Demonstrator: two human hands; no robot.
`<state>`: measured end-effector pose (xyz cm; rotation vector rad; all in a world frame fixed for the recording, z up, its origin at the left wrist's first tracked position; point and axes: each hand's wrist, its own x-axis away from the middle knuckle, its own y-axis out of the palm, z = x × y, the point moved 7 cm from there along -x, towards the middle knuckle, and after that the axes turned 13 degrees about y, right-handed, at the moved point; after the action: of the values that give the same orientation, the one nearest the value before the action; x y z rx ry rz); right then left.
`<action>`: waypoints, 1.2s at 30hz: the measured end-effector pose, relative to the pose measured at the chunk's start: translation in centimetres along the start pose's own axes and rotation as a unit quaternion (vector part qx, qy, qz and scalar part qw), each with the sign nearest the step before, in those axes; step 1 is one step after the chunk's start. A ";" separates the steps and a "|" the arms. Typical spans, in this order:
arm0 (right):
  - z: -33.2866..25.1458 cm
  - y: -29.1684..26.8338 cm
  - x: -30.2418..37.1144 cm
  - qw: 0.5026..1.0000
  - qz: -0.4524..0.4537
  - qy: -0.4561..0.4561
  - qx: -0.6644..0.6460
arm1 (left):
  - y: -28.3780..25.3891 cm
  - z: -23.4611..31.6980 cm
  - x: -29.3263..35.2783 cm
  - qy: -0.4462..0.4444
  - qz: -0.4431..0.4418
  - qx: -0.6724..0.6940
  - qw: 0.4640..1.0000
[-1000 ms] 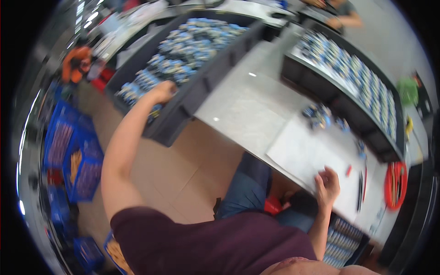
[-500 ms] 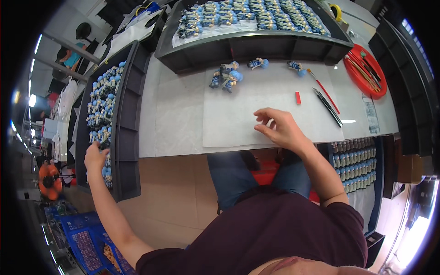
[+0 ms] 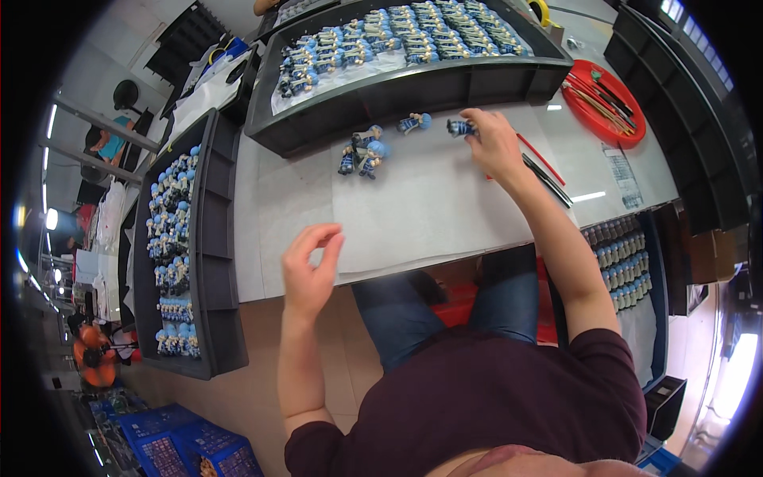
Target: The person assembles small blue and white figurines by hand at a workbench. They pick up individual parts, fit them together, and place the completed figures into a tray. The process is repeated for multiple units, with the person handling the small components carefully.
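My right hand (image 3: 494, 147) reaches to the far side of the worktop, its fingers closed round the head end of a small figurine (image 3: 459, 127) with a blue-and-dark striped body. The figurine's head is hidden under the fingers. My left hand (image 3: 310, 266) hovers over the near edge of the white sheet (image 3: 405, 215), thumb and fingers apart, with nothing visible in it. Between the hands and the big tray lie a single blue-haired figurine (image 3: 414, 122) and a small cluster of similar figurines (image 3: 367, 153).
A large dark tray (image 3: 413, 94) of figurines stands at the back, another dark tray (image 3: 213, 238) on the left. Brushes lie in a red dish (image 3: 572, 91) at the right. A red brush (image 3: 542, 159) and black pen (image 3: 548, 181) lie beside my right forearm. More figurines (image 3: 624, 270) sit lower right.
My left hand has left the left tray and come right, over the worktop edge. My right hand has moved away from me and taken hold of the rightmost figurine. The whole view has shifted slightly.
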<state>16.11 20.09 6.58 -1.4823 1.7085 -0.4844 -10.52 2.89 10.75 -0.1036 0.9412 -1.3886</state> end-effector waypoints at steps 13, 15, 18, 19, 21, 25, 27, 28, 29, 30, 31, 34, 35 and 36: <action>-4.0 -5.0 9.7 0.974 -0.063 -0.151 -0.159 | 16.2 -3.3 -1.5 -0.221 -0.013 0.612 0.759; 0.7 -6.7 8.0 0.995 0.059 -0.053 -0.055 | 15.9 -3.6 -1.9 -0.222 0.018 0.589 0.777; 7.3 -6.3 7.2 0.981 0.086 0.096 0.147 | 15.8 -4.6 -1.8 -0.223 0.045 0.551 0.803; 7.5 -6.2 7.2 0.979 0.092 0.086 0.160 | 15.8 -4.8 -1.5 -0.221 0.044 0.551 0.804; 7.6 -5.9 7.2 0.975 0.102 0.066 0.186 | 15.9 -5.0 -1.2 -0.219 0.047 0.556 0.801; 7.1 -5.8 7.3 0.982 0.110 0.052 0.143 | 15.7 -5.0 -1.1 -0.223 0.055 0.567 0.791; 6.9 -6.1 6.9 0.986 0.119 0.058 0.098 | 15.7 -4.9 -1.0 -0.229 0.052 0.568 0.789; 6.7 -6.2 6.6 0.985 0.127 0.051 0.100 | 15.7 -4.9 -1.1 -0.229 0.053 0.569 0.788; 6.5 -6.3 6.3 0.984 0.135 0.044 0.103 | 15.6 -4.8 -1.1 -0.230 0.056 0.567 0.789; 6.5 -5.9 5.9 0.982 0.129 0.053 0.124 | 15.4 -4.8 -1.1 -0.231 0.057 0.566 0.789; 6.0 -5.7 5.9 0.983 0.126 0.028 0.133 | 15.4 -4.7 -1.2 -0.230 0.058 0.567 0.789; 4.3 -4.5 6.1 0.997 0.067 0.012 0.042 | 15.3 -4.8 -1.1 -0.231 0.058 0.570 0.786; 3.3 -3.4 6.7 0.996 0.013 0.047 -0.068 | 15.4 -4.9 -1.0 -0.225 0.059 0.570 0.788; 2.4 -2.2 7.4 0.980 -0.042 0.081 -0.177 | 15.6 -5.1 -0.9 -0.218 0.060 0.571 0.789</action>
<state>19.43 13.02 4.40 -1.8160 1.9403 -0.3650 -1.37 9.72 -1.05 0.5272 -0.3700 -1.5123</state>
